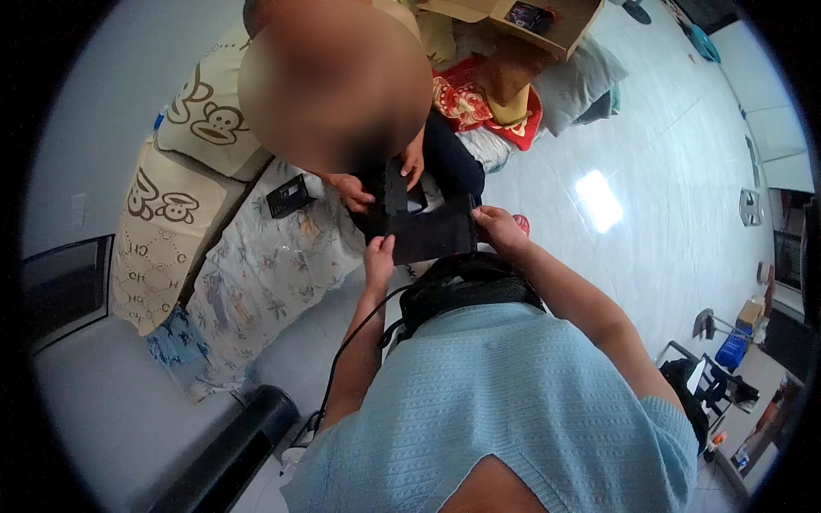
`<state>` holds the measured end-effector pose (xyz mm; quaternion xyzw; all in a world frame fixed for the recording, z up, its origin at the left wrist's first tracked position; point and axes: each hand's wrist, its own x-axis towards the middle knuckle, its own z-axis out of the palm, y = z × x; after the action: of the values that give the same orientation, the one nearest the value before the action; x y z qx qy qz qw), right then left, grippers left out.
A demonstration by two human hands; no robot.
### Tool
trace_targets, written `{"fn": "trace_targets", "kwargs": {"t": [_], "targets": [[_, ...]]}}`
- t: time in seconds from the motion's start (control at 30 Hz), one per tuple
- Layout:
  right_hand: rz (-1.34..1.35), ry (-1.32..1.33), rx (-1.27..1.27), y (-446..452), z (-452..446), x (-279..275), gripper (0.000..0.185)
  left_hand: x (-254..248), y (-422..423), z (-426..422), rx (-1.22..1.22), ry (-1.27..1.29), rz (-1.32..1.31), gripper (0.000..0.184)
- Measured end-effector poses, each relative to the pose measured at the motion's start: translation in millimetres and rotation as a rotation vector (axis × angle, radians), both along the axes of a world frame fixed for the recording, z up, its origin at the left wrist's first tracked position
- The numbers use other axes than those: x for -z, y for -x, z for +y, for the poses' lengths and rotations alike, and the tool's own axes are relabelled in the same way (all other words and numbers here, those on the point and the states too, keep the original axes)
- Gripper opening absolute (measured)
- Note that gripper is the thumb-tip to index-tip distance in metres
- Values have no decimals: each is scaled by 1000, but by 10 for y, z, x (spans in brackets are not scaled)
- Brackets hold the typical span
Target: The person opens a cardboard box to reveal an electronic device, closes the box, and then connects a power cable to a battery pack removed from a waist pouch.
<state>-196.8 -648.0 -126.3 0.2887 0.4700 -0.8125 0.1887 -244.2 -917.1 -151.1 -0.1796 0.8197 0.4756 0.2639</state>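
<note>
A flat black rectangular piece, whose exact kind I cannot make out, is stretched between my two hands. My left hand pinches its left edge with thumb and fingers. At its upper right corner my right hand grips the edge. Just beyond it, another person's hands hold a dark strip-like item that touches or overlaps the far side of the black piece. A black bag with a cable lies against my waist.
The other person sits on a sofa with a patterned cover. A small black box lies on it. Beyond are a red cloth, a grey pillow and an open cardboard box. A black cylinder stands at lower left.
</note>
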Motion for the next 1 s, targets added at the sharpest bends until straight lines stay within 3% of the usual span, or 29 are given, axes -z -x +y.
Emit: {"fn": "trace_targets", "kwargs": {"t": [0.03,0.1,0.13,0.2,0.27,0.37,0.5,0.57,0.6,0.7,0.73,0.83,0.9,1.0], "targets": [[1,-2,-80,7,15,-10,25,-132,-25,66,69,85,-84,28],[-1,-3,-166,29,-2,12,25,299,-123,-37,169,188,39,27],[6,-151,-185,54,-26,36,24,291,-137,-14,276,291,164,27],[12,-302,-204,84,-56,75,24,270,-154,17,223,269,66,28],[86,-531,-288,124,-111,55,21,-216,-102,217,322,101,196,32],[224,-680,-424,150,-223,266,19,-333,-49,384,321,-430,121,33],[155,-506,-503,206,-309,32,26,-647,39,569,423,-532,5,29],[230,-604,-527,207,-287,12,21,-581,79,592,604,-204,76,24],[304,-699,-545,180,-267,5,17,-514,83,591,607,-210,70,24],[158,-622,-364,147,-240,-144,22,-196,76,485,285,-28,220,17],[151,-625,-358,129,-223,-106,22,-232,79,452,240,67,376,18],[258,-1050,-470,94,-256,-70,24,-316,83,437,290,195,402,16],[252,-1092,-453,117,-290,-186,23,-340,85,459,287,350,491,15],[274,-1146,-448,112,-267,-154,22,-478,87,489,350,385,497,14]]}}
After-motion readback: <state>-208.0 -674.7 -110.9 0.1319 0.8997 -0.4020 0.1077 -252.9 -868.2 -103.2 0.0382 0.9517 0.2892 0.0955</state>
